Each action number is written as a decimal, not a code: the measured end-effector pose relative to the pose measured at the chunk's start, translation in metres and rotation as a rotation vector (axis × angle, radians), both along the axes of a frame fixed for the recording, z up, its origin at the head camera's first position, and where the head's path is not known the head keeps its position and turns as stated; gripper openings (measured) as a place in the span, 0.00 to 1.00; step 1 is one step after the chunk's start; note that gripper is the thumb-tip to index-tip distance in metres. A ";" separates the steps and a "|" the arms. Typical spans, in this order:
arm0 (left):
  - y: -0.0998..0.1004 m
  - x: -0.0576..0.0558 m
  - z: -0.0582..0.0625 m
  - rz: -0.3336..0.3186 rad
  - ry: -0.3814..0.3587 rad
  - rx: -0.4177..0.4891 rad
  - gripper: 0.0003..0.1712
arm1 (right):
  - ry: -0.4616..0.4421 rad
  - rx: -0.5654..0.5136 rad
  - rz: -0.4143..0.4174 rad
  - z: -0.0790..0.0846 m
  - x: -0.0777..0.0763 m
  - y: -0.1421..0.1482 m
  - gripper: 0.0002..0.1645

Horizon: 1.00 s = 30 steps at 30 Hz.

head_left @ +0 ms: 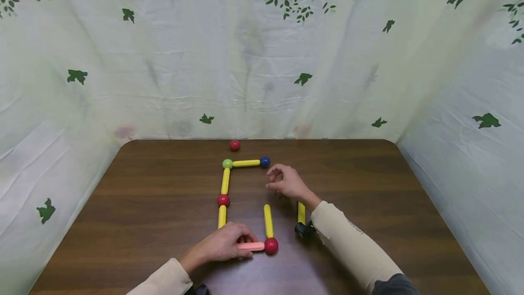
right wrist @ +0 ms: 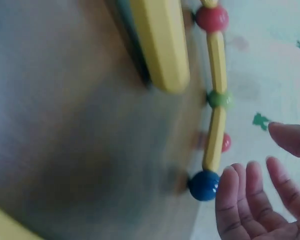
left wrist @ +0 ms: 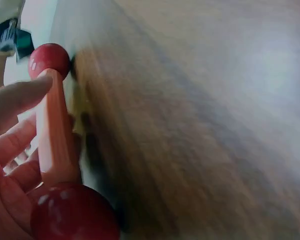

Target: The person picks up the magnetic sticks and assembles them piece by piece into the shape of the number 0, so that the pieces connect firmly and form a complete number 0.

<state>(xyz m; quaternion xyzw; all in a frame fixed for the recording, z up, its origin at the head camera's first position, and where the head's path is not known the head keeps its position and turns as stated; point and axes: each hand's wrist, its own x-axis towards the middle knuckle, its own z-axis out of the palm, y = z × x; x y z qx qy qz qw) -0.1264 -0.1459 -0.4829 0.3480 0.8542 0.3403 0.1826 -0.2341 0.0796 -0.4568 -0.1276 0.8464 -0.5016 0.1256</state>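
My left hand [head_left: 227,242] pinches a pink stick [head_left: 253,246] between thumb and fingers, low over the table. At the stick's right end sits a red ball [head_left: 271,246], from which a yellow stick [head_left: 268,221] points away from me. In the left wrist view a second red ball [left wrist: 75,215] joins the pink stick's near end; the head view hides it under the hand. My right hand [head_left: 288,182] hovers with nothing held, fingers loosely bent, just right of and nearer than a blue ball [head_left: 264,162]. A yellow stick [head_left: 246,163] links that ball to a green ball [head_left: 227,164].
From the green ball a yellow stick [head_left: 225,181] runs to a red ball [head_left: 223,200], then another yellow stick [head_left: 222,216] reaches my left hand. A loose red ball [head_left: 234,145] lies near the far edge. One yellow stick [head_left: 301,213] lies partly under my right forearm.
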 end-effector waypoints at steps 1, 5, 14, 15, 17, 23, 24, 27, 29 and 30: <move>0.000 0.000 0.001 0.000 -0.005 0.002 0.11 | 0.024 0.008 0.008 0.002 -0.007 -0.002 0.20; 0.004 -0.002 0.004 0.001 -0.018 0.024 0.09 | 0.100 0.032 0.046 0.011 -0.038 -0.014 0.20; 0.010 -0.001 0.000 0.023 -0.051 0.005 0.10 | 0.106 0.143 0.161 0.023 -0.098 -0.054 0.20; 0.010 0.001 0.000 0.026 -0.052 -0.004 0.10 | 0.097 0.145 0.167 0.023 -0.103 -0.059 0.21; 0.010 0.001 0.000 0.033 -0.054 -0.013 0.09 | 0.089 0.151 0.172 0.024 -0.116 -0.070 0.20; 0.009 0.004 -0.001 0.037 -0.052 -0.018 0.08 | 0.068 0.235 0.189 0.016 -0.143 -0.094 0.19; 0.009 0.004 -0.001 0.034 -0.047 -0.023 0.08 | 0.063 0.248 0.195 0.014 -0.146 -0.098 0.19; 0.008 0.006 -0.001 0.024 -0.026 -0.025 0.08 | 0.056 0.280 0.201 0.010 -0.154 -0.107 0.19; 0.007 0.006 -0.001 0.019 -0.009 -0.025 0.08 | 0.044 0.285 0.205 0.010 -0.158 -0.113 0.20; 0.006 0.006 0.000 0.017 0.000 -0.024 0.08 | 0.042 0.290 0.211 0.010 -0.160 -0.116 0.21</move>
